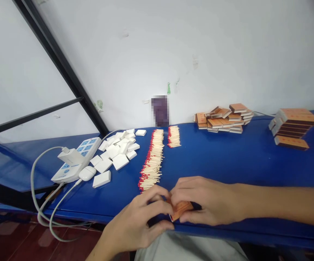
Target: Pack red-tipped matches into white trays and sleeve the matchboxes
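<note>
Matchbox (183, 209) near the front edge of the blue bench (213, 159), between both hands: the right hand (208, 201) grips it between thumb and fingers, while the left hand (146, 215) curls its fingers at the box's left end; whether they pinch it, I cannot tell. Just beyond lie red-tipped matches (153, 159), with small white boxes (120, 162) to their left.

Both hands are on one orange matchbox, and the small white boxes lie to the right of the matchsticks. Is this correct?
Not quite: in the head view, the small white boxes lie to the left of the matchsticks. The left hand and right hand are on one orange matchbox.
</note>
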The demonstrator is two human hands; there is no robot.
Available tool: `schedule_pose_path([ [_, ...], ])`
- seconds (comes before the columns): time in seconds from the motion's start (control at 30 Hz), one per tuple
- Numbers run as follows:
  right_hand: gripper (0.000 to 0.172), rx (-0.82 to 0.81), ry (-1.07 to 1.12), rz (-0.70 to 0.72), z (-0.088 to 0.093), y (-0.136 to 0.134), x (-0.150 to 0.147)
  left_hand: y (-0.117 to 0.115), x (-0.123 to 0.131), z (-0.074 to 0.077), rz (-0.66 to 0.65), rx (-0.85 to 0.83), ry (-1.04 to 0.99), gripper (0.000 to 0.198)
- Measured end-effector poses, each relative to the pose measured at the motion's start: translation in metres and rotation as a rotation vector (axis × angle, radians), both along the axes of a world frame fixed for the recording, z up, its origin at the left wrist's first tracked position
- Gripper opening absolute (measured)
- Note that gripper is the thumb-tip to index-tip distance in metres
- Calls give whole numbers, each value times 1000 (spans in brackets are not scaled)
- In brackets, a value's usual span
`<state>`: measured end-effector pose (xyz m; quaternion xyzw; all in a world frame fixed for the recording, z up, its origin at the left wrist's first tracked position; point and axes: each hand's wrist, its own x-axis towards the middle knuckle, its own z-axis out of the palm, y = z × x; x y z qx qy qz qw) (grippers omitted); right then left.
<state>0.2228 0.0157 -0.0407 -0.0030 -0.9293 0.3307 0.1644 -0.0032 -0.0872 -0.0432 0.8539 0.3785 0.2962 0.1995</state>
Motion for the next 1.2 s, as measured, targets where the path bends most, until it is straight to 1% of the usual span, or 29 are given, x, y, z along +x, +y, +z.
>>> schedule_pose_path([
  [0.1,18,-6,-54,25,2,5,3,0,0,1,-15,14,20,8],
  [0.17,19,-5,-73,30,3,6,3,-1,0,0,-18,95,41,7],
  [0.3,18,-3,-100,23,6,4,4,-3,1,-1,-15,290,106,13],
  [0.4,17,-18,-108,9,7,3,4,-3,1,0,-25,352,134,16],
  [0.67,16,-31,-122,-22,9,2,3,-1,0,0,-62,358,143,14],
  [0.77,16,-24,-126,-19,10,2,3,-1,0,0,-59,375,155,17],
  [0.87,18,-3,-138,-19,11,2,4,-1,0,0,-64,351,157,19],
  [0.97,20,62,-160,-42,12,0,5,0,-1,-1,-70,324,136,17],
  [1.1,20,186,-163,-62,14,-3,6,0,1,-2,-52,337,121,15],
  [1.2,20,247,-184,-73,19,-2,7,0,2,-1,-32,348,127,12],
])
